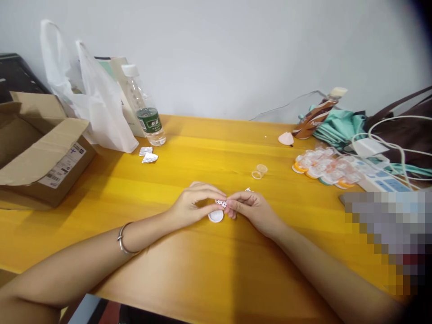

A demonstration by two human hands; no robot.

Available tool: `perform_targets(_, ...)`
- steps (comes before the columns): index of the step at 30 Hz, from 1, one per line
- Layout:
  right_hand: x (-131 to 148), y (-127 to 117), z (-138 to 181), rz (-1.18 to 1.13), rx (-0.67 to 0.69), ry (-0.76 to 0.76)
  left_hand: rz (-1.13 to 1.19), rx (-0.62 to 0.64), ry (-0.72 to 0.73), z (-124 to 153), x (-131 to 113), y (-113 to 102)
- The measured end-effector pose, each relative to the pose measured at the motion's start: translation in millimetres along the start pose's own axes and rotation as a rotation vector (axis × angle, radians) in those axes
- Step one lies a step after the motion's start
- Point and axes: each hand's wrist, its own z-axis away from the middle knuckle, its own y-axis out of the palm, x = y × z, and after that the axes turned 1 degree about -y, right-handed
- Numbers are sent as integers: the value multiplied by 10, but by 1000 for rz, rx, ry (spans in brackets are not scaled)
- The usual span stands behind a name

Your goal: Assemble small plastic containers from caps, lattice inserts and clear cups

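Observation:
Between the fingertips of my left hand (197,201) and my right hand (254,210) is a small white piece with dark spots (221,203). Both hands pinch it, the left at its left end and the right at its right end. What exactly it is cannot be made out. Just below it lies a shallow white round cap or dish (216,217), partly covered by the fingers. A small white patterned scrap (249,190) shows behind my right hand. Farther back are two small clear round plastic pieces (259,172), touching each other.
At left stand an open cardboard box (67,168), a white plastic bag (101,112) and a water bottle (153,121), with foil scraps (149,158) in front. At right are several clear-topped round containers (326,166), a brown drink bottle (315,117), a power strip (384,177) and cables.

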Motion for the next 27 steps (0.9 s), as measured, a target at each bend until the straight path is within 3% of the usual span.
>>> perform_targets(7, 41, 53, 17, 27, -56, -12, 19, -16, -82, 6, -44, -15)
perform_targets(11, 73, 89, 30, 42, -125, -11, 76, -60, -216, 3, -73, -26)
perform_targets(18, 94, 126, 29, 90, -134, -13, 180, -3, -412, 19, -52, 25)
perform_targets(27, 52, 179, 61, 131, -171, -72, 239, 33, -422, -3, -53, 29)
